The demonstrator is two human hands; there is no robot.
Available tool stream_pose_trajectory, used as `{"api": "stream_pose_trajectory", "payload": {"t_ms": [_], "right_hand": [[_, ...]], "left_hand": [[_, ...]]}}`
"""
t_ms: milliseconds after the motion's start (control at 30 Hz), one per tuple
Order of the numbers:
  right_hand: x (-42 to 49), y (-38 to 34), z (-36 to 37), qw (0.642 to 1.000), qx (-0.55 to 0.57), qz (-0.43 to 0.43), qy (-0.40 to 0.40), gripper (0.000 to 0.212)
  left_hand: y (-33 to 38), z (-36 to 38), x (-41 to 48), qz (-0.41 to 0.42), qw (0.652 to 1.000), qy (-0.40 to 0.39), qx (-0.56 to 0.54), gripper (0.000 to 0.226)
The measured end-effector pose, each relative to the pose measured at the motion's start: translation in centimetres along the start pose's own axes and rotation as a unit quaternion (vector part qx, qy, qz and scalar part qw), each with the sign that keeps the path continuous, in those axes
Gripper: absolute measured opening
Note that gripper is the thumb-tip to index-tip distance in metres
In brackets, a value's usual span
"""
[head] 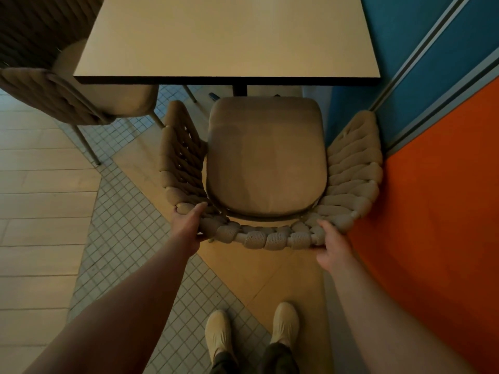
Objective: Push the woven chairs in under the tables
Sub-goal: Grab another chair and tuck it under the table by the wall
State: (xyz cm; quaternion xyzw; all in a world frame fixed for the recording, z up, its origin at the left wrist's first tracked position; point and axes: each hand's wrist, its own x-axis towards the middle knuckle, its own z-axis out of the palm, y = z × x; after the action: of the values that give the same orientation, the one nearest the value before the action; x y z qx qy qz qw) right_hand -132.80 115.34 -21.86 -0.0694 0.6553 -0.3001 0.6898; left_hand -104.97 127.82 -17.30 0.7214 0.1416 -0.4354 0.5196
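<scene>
Woven chair (266, 157): near side of table (226, 36), seat front at table's near edge; wall panel (432, 184) close on right.
Left hand (189, 225): curled round backrest rim, left end.
Right hand (333, 247): curled round backrest rim, right end.
Second chair (67, 98): far left, seat partly under table.

One square pale-topped table (226, 36) with a dark edge. Two beige woven rope chairs with cushioned seats: the near chair (267, 163) at the table's near edge, the side chair (67, 95) at the table's left. Two bare hands, left hand (189, 225) and right hand (333, 247). Two cream shoes (218, 333).

Tiled floor (121, 238) beneath woven chair (266, 157) and table (226, 36).
</scene>
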Motion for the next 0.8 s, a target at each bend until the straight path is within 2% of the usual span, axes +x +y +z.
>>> {"api": "stream_pose_trajectory", "payload": {"t_ms": [167, 267, 333, 400, 467, 500, 567, 633, 700, 800], "right_hand": [[-3.5, -1.0, 0.4, 1.000, -0.016, -0.003, 0.010, 0.052], [-6.5, -1.6, 0.6, 0.997, -0.072, -0.014, 0.012, 0.053], [-8.7, -1.8, 0.5, 0.987, -0.157, -0.034, 0.020, 0.045], [-11.4, -1.8, 0.5, 0.957, -0.282, -0.068, 0.020, 0.024], [-14.2, -1.7, 0.4, 0.892, -0.435, -0.123, 0.001, 0.008], [-15.4, -1.8, 0.4, 0.851, -0.504, -0.144, -0.027, 0.015], [-17.7, -1.6, 0.3, 0.777, -0.603, -0.165, -0.073, 0.037], [-19.0, -1.6, 0.4, 0.728, -0.656, -0.169, -0.103, 0.048], [-19.4, -1.1, 0.4, 0.707, -0.675, -0.164, -0.134, 0.052], [-20.2, -0.5, 0.7, 0.664, -0.711, -0.160, -0.165, 0.058]], "left_hand": [[-0.5, 0.3, -4.2, 0.024, 0.999, 0.002, 0.031, 0.051], [0.1, 0.0, -7.5, 0.026, 0.997, -0.011, 0.076, 0.045], [0.4, -0.7, -9.4, 0.037, 0.991, -0.037, 0.122, 0.035], [0.9, -1.5, -11.8, 0.064, 0.975, -0.075, 0.197, 0.021], [1.0, -2.6, -13.9, 0.106, 0.934, -0.125, 0.319, 0.015], [0.9, -3.0, -14.6, 0.131, 0.897, -0.153, 0.394, 0.026], [0.8, -4.1, -16.5, 0.177, 0.798, -0.188, 0.544, 0.052], [1.1, -5.0, -17.8, 0.199, 0.729, -0.204, 0.623, 0.057], [1.0, -6.1, -18.2, 0.190, 0.706, -0.210, 0.649, 0.055], [0.7, -7.9, -18.9, 0.179, 0.699, -0.196, 0.664, 0.053]]}}
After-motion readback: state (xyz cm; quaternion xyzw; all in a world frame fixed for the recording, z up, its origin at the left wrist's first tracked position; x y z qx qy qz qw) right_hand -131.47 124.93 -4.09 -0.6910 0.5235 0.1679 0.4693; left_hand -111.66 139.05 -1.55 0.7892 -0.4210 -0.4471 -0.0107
